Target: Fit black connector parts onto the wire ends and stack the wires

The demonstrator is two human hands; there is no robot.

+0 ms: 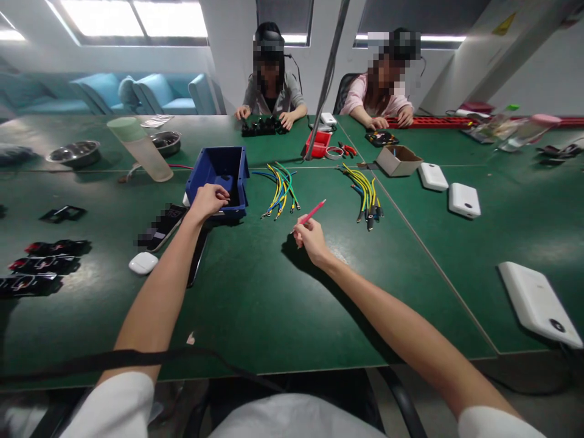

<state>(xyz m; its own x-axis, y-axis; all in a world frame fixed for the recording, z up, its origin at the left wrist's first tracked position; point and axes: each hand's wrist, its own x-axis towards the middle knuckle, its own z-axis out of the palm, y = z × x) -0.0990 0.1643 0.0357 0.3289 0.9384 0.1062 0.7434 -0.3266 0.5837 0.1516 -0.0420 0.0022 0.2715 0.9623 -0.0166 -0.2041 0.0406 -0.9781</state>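
My left hand (210,201) reaches over the near wall of a blue bin (239,176). Its fingers are curled together at the bin's opening, and whatever they may hold is too small to make out. My right hand (311,236) grips a pink pen-like tool (314,210), its far end pointing up and to the right. Just beyond that hand lies a bundle of yellow, blue and green wires (280,188) with metal lugs. A second bundle of yellow-green wires (364,191), with dark ends, rests farther right.
A phone (165,228) and a white case (143,263) lie beside my left forearm. Behind them stands a bottle (143,152). A small cardboard box (398,162) and white devices (541,304) sit to the right. Two people work across the table.
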